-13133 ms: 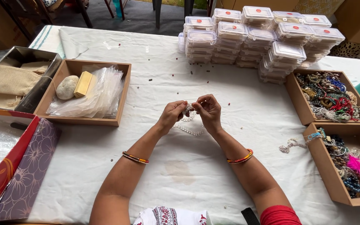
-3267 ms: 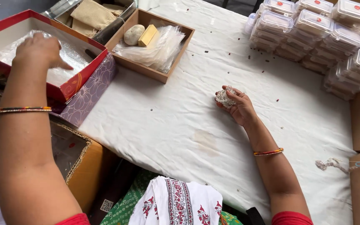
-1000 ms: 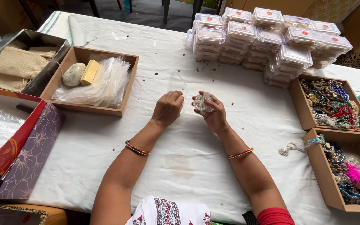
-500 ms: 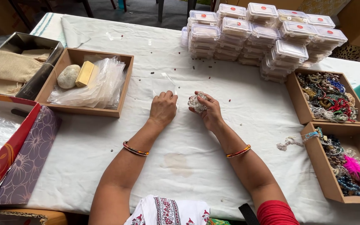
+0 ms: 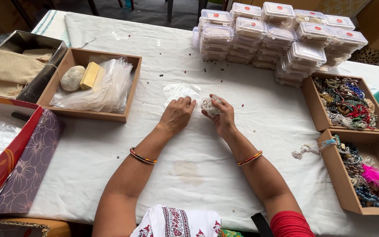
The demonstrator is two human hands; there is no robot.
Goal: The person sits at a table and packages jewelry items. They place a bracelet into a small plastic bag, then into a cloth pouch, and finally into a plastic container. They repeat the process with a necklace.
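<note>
Hands at the beadwork counter point(image 5: 198, 166)

The right hand point(image 5: 222, 117) cupped a small beaded bundle point(image 5: 210, 106) just above the cloth; the left hand point(image 5: 177, 115) pressed flat on a clear plastic bag point(image 5: 177, 91).

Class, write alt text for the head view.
The right hand holds a small bundle of pale beads over a white-clothed table; the left hand presses a clear plastic bag flat. Stacked clear boxes stand behind.
</note>
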